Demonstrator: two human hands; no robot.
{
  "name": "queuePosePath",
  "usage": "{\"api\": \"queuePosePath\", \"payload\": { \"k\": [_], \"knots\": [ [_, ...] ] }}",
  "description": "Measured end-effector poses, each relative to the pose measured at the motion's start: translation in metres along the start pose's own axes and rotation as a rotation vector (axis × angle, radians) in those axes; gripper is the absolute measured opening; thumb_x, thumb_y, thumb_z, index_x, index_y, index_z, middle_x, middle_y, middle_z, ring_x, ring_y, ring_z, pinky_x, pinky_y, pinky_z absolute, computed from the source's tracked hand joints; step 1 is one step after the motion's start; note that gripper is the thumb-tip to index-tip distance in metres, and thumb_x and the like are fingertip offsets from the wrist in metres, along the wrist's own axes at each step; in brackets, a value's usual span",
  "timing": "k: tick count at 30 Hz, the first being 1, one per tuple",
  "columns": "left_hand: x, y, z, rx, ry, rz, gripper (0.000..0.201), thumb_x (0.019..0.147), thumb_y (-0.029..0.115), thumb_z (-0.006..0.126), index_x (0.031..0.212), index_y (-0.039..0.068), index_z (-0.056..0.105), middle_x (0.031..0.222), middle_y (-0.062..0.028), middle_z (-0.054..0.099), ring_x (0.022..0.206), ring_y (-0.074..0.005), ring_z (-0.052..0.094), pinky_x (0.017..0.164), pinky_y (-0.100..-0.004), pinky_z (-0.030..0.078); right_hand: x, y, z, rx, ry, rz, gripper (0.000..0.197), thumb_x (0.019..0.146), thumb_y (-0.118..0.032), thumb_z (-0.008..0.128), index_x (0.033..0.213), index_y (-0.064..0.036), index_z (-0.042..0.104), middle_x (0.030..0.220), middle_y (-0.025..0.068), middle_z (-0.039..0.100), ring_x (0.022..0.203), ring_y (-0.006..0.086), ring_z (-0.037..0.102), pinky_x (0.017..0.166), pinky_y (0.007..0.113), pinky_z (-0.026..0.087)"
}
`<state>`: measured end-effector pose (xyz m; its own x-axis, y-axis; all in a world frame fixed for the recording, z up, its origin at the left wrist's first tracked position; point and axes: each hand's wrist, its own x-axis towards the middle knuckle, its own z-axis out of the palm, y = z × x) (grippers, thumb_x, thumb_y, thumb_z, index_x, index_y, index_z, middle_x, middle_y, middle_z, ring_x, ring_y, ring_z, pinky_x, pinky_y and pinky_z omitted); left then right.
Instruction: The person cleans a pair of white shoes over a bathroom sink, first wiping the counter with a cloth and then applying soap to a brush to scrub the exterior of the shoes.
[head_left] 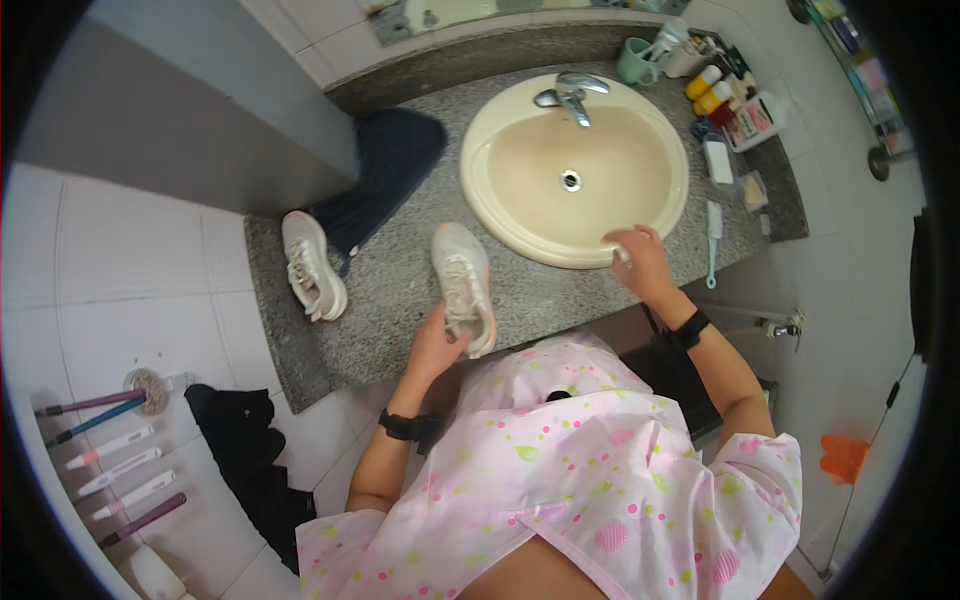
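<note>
My left hand (437,345) grips the heel end of a white sneaker (462,280) that lies on the speckled granite counter (390,290), toe pointing away from me. A second white sneaker (312,265) lies further left on the counter, apart from both hands. My right hand (640,262) rests on the front rim of the cream oval sink (510,225), fingers curled over something small and white that I cannot make out. Both wrists wear black bands.
A chrome tap (574,97) stands behind the basin. A dark blue cloth (385,165) lies at the counter's back left. Bottles (725,100), a green cup (634,60) and a teal-handled brush (713,240) crowd the right side. Toothbrushes (115,470) hang on the left wall beside a black cloth (250,450).
</note>
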<state>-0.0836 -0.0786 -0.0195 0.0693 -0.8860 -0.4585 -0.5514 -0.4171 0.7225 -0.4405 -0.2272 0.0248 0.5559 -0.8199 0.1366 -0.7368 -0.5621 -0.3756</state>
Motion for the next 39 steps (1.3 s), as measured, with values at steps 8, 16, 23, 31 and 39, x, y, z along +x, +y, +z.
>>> {"api": "queuePosePath", "payload": {
  "k": [8,16,23,31,39],
  "knots": [
    [0.029,-0.060,0.018,0.142,0.248,0.089,0.025,0.081,0.008,0.055,0.102,-0.003,0.062,0.089,-0.0227,0.066,0.087,-0.0408,0.063,0.074,-0.0438,0.048,-0.108,0.187,0.003,-0.346,0.293,0.937,0.060,0.075,-0.014,0.069,0.128,-0.0017,0.045,0.126,0.0195,0.050,0.117,0.0387,0.047,0.096,0.047,0.040],
    [0.052,-0.077,-0.032,0.312,0.263,-0.039,0.027,0.088,0.014,0.055,0.109,-0.002,0.060,0.094,-0.0228,0.065,0.088,-0.0422,0.061,0.074,-0.0470,0.047,-0.130,0.225,0.004,-0.166,-0.023,1.182,0.059,0.080,-0.024,0.065,0.128,-0.0011,0.040,0.116,0.0227,0.057,0.102,0.0393,0.058,0.085,0.046,0.048],
    [0.030,-0.089,-0.066,0.475,0.248,0.111,0.063,0.083,0.013,0.064,0.137,-0.002,0.036,0.124,-0.0267,0.053,0.101,-0.0405,0.058,0.085,-0.0450,0.046,-0.140,0.224,0.008,-0.046,0.113,1.140,0.046,0.082,-0.024,0.062,0.117,0.0010,0.045,0.100,0.0278,0.061,0.092,0.0426,0.060,0.079,0.049,0.047],
    [-0.005,0.007,-0.078,0.235,0.591,-0.035,0.067,0.085,0.007,0.061,0.144,0.004,0.030,0.126,-0.0233,0.050,0.091,-0.0274,0.058,0.082,-0.0378,0.048,-0.108,0.270,-0.045,0.087,0.519,1.029,0.036,0.081,-0.024,0.061,0.107,-0.0015,0.051,0.084,0.0212,0.064,0.081,0.0420,0.061,0.069,0.051,0.046],
    [0.007,0.105,-0.045,0.236,0.637,0.101,0.056,0.088,0.003,0.054,0.141,0.005,0.037,0.125,-0.0143,0.052,0.087,-0.0195,0.058,0.073,-0.0332,0.047,-0.009,0.337,-0.072,-0.180,0.307,1.036,0.059,0.073,-0.033,0.075,0.116,0.0010,0.053,0.116,0.0198,0.056,0.100,0.0350,0.060,0.079,0.044,0.052]
  ]
}}
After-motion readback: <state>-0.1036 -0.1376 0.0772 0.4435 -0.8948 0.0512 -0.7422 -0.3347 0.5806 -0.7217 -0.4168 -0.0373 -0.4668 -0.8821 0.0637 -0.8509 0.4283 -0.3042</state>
